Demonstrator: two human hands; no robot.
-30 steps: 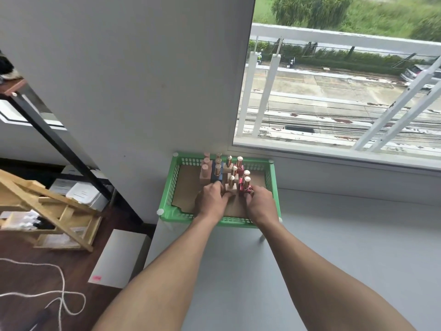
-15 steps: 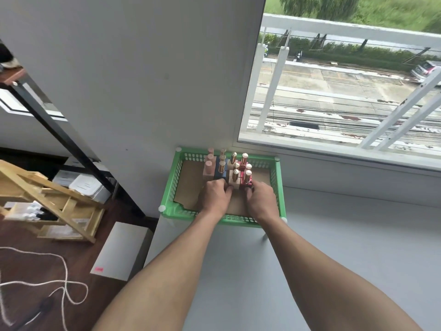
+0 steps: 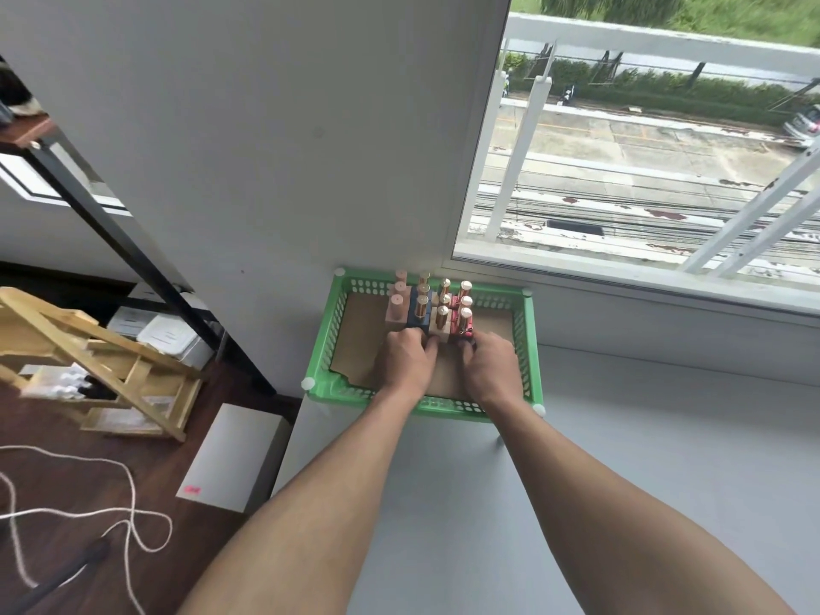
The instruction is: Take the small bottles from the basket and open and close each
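Observation:
A green plastic basket (image 3: 326,330) with a cardboard floor stands on the grey table against the wall. Several small bottles stand upright in rows at its back: pink ones (image 3: 396,310) on the left, then blue ones with gold caps (image 3: 420,309), cream ones (image 3: 441,319) and red ones (image 3: 463,320) on the right. Both my hands are inside the basket. My left hand (image 3: 406,359) has curled fingers against the front blue and cream bottles. My right hand (image 3: 490,366) has its fingertips at the front red bottle. The fingertips are hidden behind the knuckles.
The basket sits at the table's left corner, the wall (image 3: 266,148) behind it and a window (image 3: 643,170) to the right. The grey tabletop (image 3: 643,437) stretches right and toward me. Left of the table, on the floor, are a wooden frame (image 3: 88,348), a white cord (image 3: 88,517) and a flat white box (image 3: 230,454).
My hands have stayed at the front row of bottles, edging slightly forward. The view has tilted a little; the bottles still stand in the basket.

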